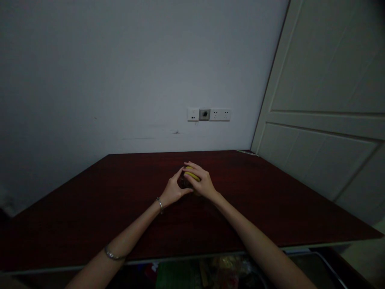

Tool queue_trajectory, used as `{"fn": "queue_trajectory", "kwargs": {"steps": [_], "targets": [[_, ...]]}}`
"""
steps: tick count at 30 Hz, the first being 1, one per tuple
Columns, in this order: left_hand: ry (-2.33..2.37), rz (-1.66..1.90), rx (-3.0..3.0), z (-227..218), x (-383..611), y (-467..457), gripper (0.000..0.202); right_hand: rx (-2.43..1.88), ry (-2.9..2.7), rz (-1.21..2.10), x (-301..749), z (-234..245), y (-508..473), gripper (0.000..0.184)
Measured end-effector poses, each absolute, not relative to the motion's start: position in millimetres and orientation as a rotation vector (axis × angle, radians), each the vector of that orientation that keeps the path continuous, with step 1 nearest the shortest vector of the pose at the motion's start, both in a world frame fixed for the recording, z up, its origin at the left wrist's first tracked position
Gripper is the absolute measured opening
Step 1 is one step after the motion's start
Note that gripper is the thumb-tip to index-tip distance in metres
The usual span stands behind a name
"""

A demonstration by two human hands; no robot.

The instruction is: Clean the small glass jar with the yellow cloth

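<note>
Both my hands meet near the middle of a dark red-brown table (90, 208). My right hand (202, 180) lies curled over a small yellow object (191, 175) that sits on something dark, hard to make out in the dim light. My left hand (173, 189) touches the same thing from the left, its fingers closed against it. A silver bracelet sits on my left wrist and another further up the forearm.
A pale wall stands behind the table with a row of wall sockets (209, 114). A white panelled door (327, 108) is at the right. Below the table's front edge lies a bin with colourful packets (210, 273).
</note>
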State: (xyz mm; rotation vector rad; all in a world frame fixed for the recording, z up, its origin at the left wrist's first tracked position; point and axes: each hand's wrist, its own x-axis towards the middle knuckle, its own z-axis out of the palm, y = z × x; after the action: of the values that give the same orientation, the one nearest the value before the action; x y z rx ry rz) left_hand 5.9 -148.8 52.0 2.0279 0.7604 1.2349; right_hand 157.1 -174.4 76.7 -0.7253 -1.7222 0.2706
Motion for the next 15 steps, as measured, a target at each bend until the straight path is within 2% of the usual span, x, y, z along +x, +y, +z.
{"fn": "queue_trajectory", "kwargs": {"steps": [4, 11, 15], "targets": [[0.764, 1.238, 2.030, 52.4, 4.8, -148.1, 0.085, -0.698, -1.801, 0.235, 158.4, 78.3, -175.1, 0.026], [0.799, 1.221, 2.103, 51.2, 3.5, -147.8, 0.090, -0.791, -1.557, 0.501, 159.6, 74.5, -159.3, 0.024], [0.855, 1.206, 2.091, 51.2, 4.0, -145.8, 0.091, -0.827, -1.573, 0.392, 157.4, 71.6, -161.5, 0.023]]}}
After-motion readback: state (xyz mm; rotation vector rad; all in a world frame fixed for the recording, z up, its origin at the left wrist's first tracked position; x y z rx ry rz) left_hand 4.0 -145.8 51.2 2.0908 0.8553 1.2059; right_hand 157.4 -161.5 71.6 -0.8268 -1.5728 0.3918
